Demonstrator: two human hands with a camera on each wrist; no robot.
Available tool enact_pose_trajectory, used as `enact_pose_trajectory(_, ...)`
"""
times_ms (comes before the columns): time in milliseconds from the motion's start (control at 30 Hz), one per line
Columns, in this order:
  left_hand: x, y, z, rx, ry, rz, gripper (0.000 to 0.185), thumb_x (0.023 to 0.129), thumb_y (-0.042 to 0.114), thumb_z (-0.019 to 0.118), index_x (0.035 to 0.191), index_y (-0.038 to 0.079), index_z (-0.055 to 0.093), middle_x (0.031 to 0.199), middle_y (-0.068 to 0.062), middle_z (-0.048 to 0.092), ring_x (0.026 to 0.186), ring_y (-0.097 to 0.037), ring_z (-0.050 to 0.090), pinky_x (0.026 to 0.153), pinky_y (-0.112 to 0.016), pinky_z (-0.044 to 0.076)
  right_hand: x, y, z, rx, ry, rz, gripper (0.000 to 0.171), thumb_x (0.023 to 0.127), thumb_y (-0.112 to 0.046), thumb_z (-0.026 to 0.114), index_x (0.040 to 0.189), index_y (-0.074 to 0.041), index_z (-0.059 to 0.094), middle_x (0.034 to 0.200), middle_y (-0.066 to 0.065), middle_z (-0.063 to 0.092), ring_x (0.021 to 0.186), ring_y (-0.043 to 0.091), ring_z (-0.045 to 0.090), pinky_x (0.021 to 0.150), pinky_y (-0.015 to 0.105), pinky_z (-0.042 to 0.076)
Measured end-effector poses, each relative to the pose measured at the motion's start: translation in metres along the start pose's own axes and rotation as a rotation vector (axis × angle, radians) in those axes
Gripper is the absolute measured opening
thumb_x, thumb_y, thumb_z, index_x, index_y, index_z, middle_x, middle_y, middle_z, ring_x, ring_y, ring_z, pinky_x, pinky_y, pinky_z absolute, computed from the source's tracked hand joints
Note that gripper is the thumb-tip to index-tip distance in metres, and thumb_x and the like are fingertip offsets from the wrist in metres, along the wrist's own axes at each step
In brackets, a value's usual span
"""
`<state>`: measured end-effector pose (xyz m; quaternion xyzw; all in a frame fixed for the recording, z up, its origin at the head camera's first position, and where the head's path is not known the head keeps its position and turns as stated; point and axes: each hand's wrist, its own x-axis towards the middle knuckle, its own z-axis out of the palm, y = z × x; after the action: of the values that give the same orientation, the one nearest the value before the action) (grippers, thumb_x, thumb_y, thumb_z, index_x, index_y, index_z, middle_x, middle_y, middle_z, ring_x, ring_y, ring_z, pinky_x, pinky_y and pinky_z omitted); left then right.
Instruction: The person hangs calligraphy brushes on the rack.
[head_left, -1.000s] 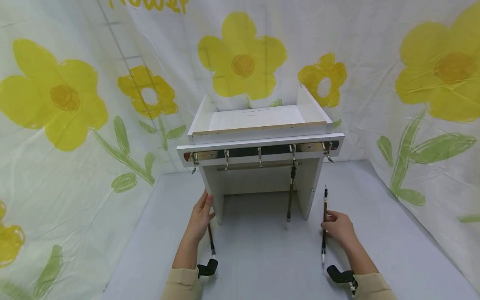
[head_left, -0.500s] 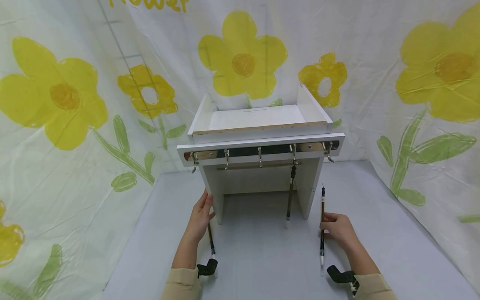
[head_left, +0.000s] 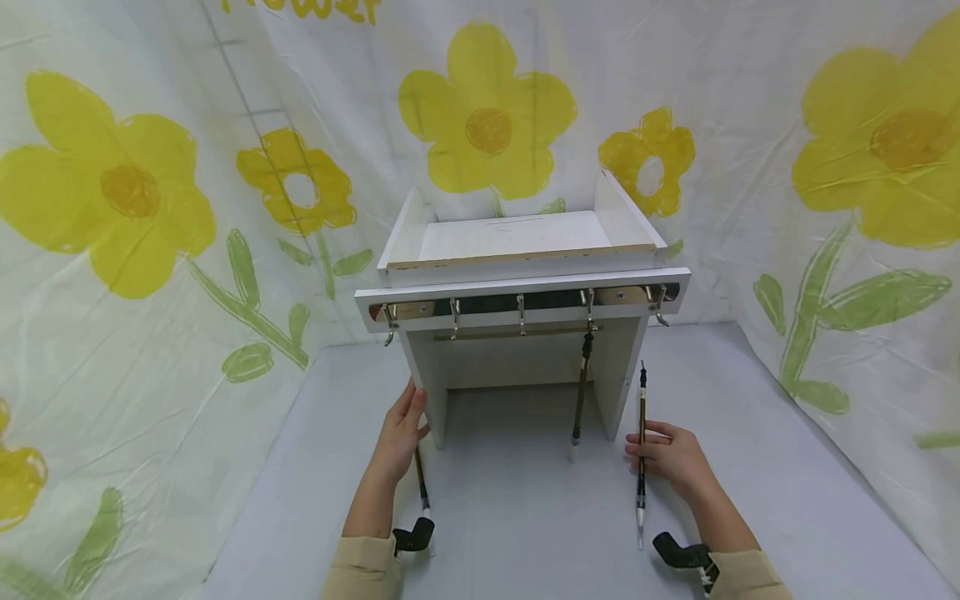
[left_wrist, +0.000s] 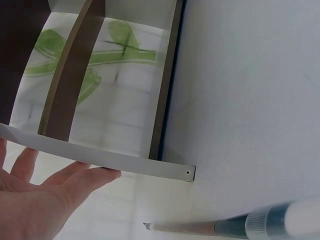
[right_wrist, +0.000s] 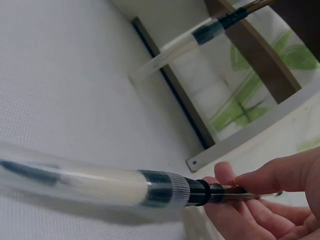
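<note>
Right hand [head_left: 670, 460] pinching 1 upright calligraphy brush [head_left: 641, 450] mid-shaft, hook rail [head_left: 517, 307] above its fingers; left hand [head_left: 400, 433], fingers straight, braces the rack's side.

The backdrop [head_left: 150, 333] is white cloth printed with big yellow flowers, orange-yellow centres, green stems and leaves. The floor [head_left: 525, 517] is pale grey. The rack [head_left: 517, 250] is white with raw tan board edges; its hook rail [head_left: 517, 304] is silver metal with brown ends. The held brush [head_left: 640, 450] has a brown and black shaft, a black-and-silver ferrule and a clear cap over a white tip. The sleeves [head_left: 360, 571] are beige.
</note>
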<state>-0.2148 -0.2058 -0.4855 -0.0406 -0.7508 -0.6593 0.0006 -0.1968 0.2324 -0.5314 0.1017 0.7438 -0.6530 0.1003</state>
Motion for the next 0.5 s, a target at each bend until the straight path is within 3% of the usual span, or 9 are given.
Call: enact_pose_trajectory(500, 0.0005, 0.0008, 0.0003, 0.019, 0.009, 0.004, 0.070, 0.105, 0.054, 0.041, 0.163, 0.021, 0.019, 0.169, -0.010, 0.017, 0.153, -0.038, 0.023, 0.108, -0.061, 0.040, -0.0022, -0.0035, -0.0041, -0.009, -0.013, -0.015, 0.058, 0.097, 0.001, 0.062, 0.148, 0.013, 0.035, 0.126, 0.028, 0.066, 0.100, 0.025, 0.074, 0.082, 0.041, 0.063)
